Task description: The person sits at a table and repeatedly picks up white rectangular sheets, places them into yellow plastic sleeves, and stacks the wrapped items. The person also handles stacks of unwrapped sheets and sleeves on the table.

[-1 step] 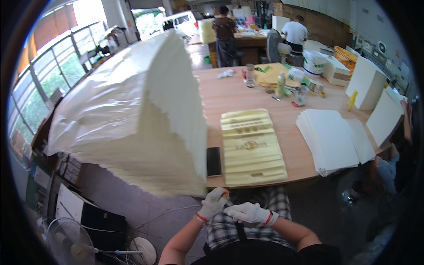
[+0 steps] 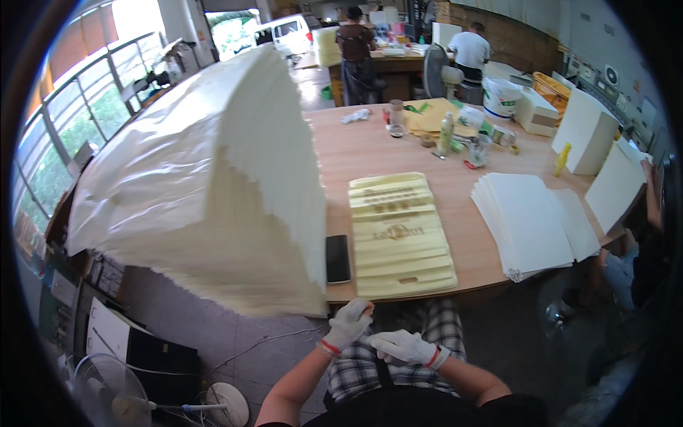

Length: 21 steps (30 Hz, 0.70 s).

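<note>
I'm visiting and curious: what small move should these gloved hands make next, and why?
Perhaps move the left hand and right hand to the yellow bag: it lies untouched at the near edge of the table, while both sit over the lap.

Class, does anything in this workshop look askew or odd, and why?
The pile of white sheets at right on the table looks askew: its left edges fan out rather than lining up. The tall pale-yellow stack at left also looks ragged along its lower front edge.
</note>
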Available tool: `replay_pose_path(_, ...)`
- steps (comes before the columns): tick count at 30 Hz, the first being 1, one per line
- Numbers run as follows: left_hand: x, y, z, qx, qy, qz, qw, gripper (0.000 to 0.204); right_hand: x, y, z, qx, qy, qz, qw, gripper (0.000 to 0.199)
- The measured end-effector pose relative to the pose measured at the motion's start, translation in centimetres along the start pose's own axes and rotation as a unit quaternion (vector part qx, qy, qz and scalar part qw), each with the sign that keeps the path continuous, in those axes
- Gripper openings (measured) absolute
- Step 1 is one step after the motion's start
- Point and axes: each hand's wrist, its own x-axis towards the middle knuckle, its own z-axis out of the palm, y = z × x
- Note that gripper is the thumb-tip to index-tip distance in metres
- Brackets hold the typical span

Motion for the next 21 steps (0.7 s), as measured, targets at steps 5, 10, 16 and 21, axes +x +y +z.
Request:
replay_pose_path(5, 7.0, -0.6, 8.4, 0.210, 0.002, -0.012, 0.978, 0.021, -5.8, 6.4, -0.7, 0.146, 0.156, 0.067, 0.975, 0.034)
replay_pose_path(10, 10.3, -4.1, 11.1, 0.242, -0.097, -0.028, 0.965, 0.024, -7.8, 7.4, -2.1, 0.191, 0.223, 0.093, 0.951, 0.032)
replay_pose_path(16, 12.6, -4.0, 8.9, 0.083, -0.217, -0.036, 0.972, 0.027, -0.8, 7.9, -6.7, 0.309, 0.268, -0.015, 0.912, 0.043)
replay_pose_path(21, 14.3, -3.5, 8.6, 0.095, -0.159, 0.022, 0.982, 0.030, 7.9, 4.9, -11.0, 0.459, 0.354, -0.037, 0.814, 0.038)
